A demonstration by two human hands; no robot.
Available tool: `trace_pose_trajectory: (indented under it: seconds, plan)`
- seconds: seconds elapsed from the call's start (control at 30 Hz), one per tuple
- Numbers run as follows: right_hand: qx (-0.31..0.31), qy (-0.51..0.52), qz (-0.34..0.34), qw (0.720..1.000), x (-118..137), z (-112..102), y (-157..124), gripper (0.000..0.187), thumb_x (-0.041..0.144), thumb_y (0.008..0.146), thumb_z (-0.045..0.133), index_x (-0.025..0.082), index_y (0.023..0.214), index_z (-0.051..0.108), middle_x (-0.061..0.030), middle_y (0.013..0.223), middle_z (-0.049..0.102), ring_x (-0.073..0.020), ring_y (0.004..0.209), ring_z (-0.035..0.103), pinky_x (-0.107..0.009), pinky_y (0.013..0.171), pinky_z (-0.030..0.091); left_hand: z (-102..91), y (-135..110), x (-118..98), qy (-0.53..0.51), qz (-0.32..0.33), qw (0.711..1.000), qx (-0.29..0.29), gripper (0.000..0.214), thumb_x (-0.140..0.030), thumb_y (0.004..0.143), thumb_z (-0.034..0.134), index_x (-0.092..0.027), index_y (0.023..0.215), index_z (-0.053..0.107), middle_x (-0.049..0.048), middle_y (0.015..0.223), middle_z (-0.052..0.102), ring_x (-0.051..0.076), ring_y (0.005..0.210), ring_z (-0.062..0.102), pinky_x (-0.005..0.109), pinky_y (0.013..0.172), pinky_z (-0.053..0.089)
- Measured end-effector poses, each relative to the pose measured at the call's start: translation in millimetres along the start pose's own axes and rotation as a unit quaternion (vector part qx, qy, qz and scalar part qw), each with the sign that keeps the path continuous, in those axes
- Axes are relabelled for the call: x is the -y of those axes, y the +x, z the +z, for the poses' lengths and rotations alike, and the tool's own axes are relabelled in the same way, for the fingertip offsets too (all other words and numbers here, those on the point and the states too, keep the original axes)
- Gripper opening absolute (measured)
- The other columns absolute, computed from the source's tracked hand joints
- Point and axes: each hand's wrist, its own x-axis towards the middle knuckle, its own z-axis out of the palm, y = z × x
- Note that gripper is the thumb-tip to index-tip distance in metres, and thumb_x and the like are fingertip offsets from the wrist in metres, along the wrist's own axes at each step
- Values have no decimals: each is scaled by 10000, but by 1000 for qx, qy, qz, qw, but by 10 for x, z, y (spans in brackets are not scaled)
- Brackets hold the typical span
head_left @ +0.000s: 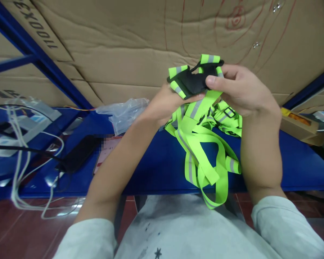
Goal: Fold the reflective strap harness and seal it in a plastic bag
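Observation:
Both hands hold up a neon yellow-green reflective harness [196, 142] with grey stripes, by its black fabric piece [197, 81]. My left hand [166, 100] grips the near left side from beneath, its fingers mostly hidden behind the fabric. My right hand [236, 88] pinches the right end, thumb on top of the black piece. Short strap loops pass through the black piece at its corners. Below, the long straps hang in loops over the shelf's front edge. Behind them, a bunched strap with a black buckle [228, 112] lies between the hands and the shelf.
Cardboard [124, 43] with red drawn lines stands behind the blue shelf [156, 167]. A clear plastic bag [126, 113], a black power adapter [78, 153] and white cables [18, 158] lie at left. An open carton [298, 126] sits at right. Blue metal posts [45, 63] frame the space.

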Motion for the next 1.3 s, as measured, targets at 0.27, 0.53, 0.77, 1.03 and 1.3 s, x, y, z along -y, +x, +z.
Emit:
trace_pose_trajectory:
  seconds: [0.27,0.53,0.77,1.03,1.3]
  plan:
    - [-83,8,-89,993,112,83,-79,247,562,846,853,337,906,770,-21,1018,761,-319,945,711,-502,850,601,31,-43,142,-95,-52,992,68,364,-288,788,909,-215,1113,762,57,1106,801,355,1259,731,540,1098,600]
    - [-160,25,-131,978,149,136,-60,250,480,877,863,280,884,713,-8,922,671,-218,862,676,-368,792,581,240,-145,216,-91,-73,987,112,453,-350,707,993,-211,1077,772,79,1091,814,310,1052,794,475,994,649]
    - [-169,-13,-231,958,0,75,43,302,522,822,915,280,962,801,3,957,757,-214,872,695,-362,777,593,319,-156,304,-124,-74,986,86,341,-339,797,936,-156,1022,756,57,921,791,232,849,791,406,883,655]
    - [-32,-147,-334,931,78,-160,-83,255,325,932,838,389,1179,828,27,1251,781,-258,1160,735,-458,1039,615,105,-125,35,-168,-162,949,212,401,-438,876,840,-168,1165,775,129,1138,814,297,1007,796,438,956,635]
    - [-40,-257,-323,910,135,-110,-159,300,215,970,734,413,1173,830,43,1402,705,-317,1364,643,-550,1198,527,55,-146,-133,-171,-114,957,205,557,-616,993,636,-147,1276,736,124,1185,804,347,1137,774,514,1039,607]
